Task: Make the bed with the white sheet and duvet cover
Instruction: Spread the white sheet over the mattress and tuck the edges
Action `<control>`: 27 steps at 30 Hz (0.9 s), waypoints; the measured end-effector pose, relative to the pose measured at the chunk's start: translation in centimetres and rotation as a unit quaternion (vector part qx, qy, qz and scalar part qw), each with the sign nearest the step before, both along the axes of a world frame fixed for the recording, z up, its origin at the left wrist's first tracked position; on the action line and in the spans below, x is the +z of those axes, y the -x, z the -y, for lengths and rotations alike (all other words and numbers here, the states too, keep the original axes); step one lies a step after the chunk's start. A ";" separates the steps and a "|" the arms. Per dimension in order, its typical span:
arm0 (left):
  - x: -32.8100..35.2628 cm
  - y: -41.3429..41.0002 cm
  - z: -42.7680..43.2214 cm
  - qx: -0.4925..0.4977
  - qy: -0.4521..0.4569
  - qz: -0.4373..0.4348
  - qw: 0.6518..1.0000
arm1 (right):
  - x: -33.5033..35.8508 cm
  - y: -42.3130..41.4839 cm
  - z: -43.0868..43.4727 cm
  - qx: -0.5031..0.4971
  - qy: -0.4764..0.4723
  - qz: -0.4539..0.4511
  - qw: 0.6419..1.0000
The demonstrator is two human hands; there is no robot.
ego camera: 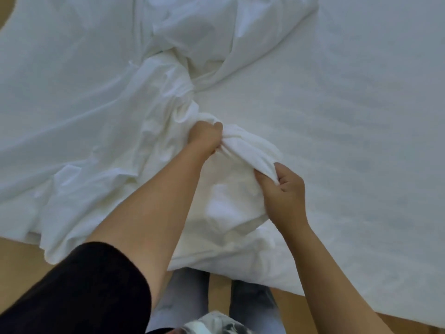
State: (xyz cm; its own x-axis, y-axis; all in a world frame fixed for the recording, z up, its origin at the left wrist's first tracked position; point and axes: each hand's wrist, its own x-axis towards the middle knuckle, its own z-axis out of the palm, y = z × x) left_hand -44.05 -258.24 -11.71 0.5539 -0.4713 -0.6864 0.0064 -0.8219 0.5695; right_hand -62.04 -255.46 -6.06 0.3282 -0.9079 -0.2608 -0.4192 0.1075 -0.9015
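Head view looks down at a bed [361,104] that is all white. A long white cloth [168,92] lies on it. It is twisted like a rope in the middle and spread out flatter to the left. Its near end is bunched up at the edge of the bed, right in front of the person.

The left hand [206,138] is curled tight round the bunch where the twist ends. The right hand [285,189] pinches a fold of the same bunch, closer to the person.

I think the job now is to find an edge or a corner and get the twist out. It would go best to hold one fold firmly and slide the other hand along the hem. A hard pull may only make the twist tighter. After that, a lift and a shake should let the cloth open.

Everything is white, so I cannot tell if this cloth is the sheet or the duvet cover. The far part of the bed is cut off at the top. Most fingertips are hidden in the folds. Only a little of the floor [19,261] shows.
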 end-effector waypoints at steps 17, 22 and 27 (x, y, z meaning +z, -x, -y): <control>3.3 3.3 -10.5 -0.424 0.298 0.278 0.809 | -2.5 -10.0 3.4 0.340 -0.120 -0.256 0.897; 3.8 -0.4 -8.4 -0.127 0.139 0.065 0.980 | 0.2 -6.9 4.7 -0.064 0.064 -0.018 0.996; 6.0 0.8 -1.5 0.036 0.141 -0.060 0.988 | 2.5 -3.9 -0.1 0.007 0.101 -0.010 0.995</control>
